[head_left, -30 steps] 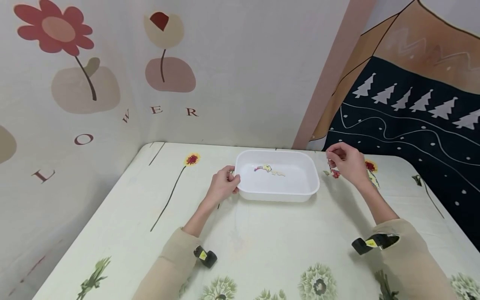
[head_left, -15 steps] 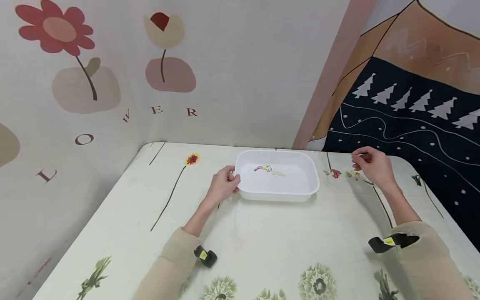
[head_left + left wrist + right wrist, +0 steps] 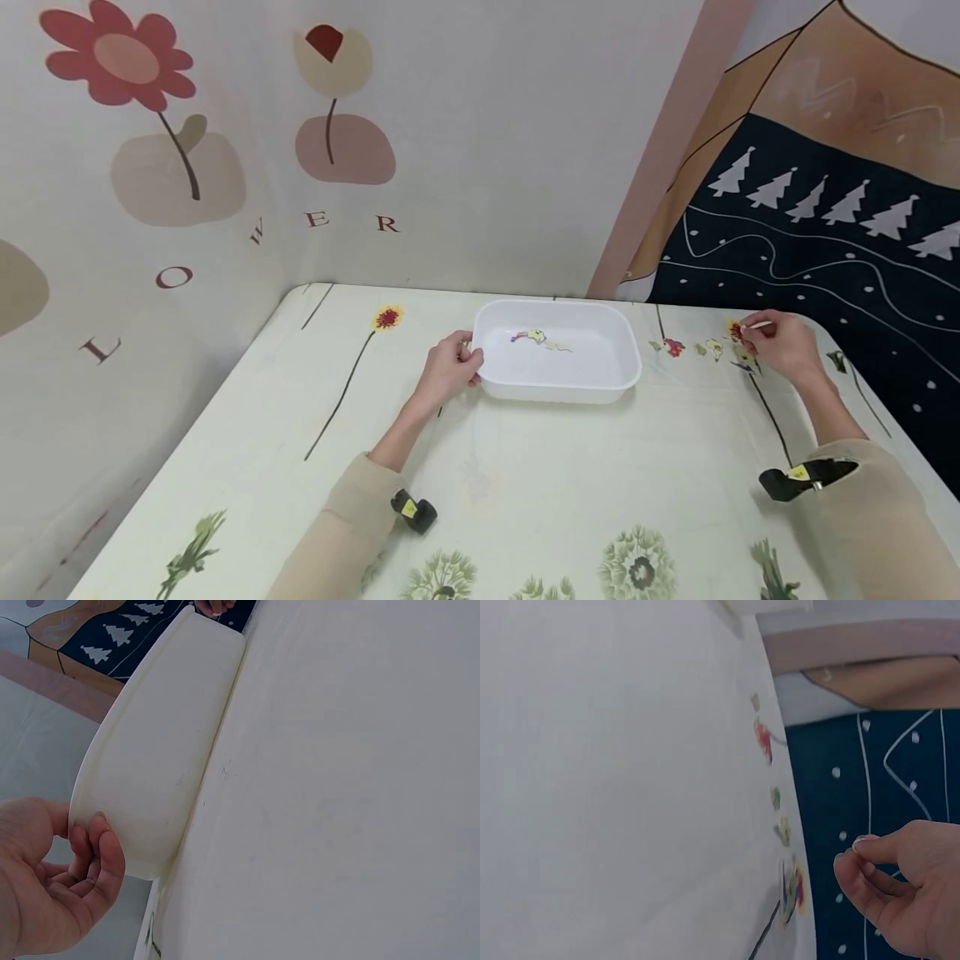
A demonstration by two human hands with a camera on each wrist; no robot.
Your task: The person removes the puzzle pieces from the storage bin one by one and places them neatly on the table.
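At the left end of a white rectangular tray (image 3: 555,394), my left hand (image 3: 446,367) grips the rim. The left wrist view shows its thumb and curled fingertips pinching the edge of the tray wall (image 3: 161,742). Inside the tray lie a small yellow, pink and blue piece (image 3: 536,336) and a pale piece (image 3: 557,346). My right hand (image 3: 783,343) is over the table's far right, fingers bent and thumb tip against the fingertips; I cannot tell whether something tiny is between them. Just below its fingertips is a blue and yellow-green piece (image 3: 742,364), beside a printed sunflower (image 3: 733,330).
Between the tray and my right hand, small coloured pieces form a row: a red one (image 3: 673,347) and a yellow-green one (image 3: 714,349). The flower-printed tablecloth (image 3: 540,467) meets hanging curtains at the back. A dark curtain (image 3: 810,250) hangs behind the right corner.
My right hand has moved right along the row of small pieces and slightly down, uncovering the red and yellow-green ones. My left hand and the tray have stayed in place.
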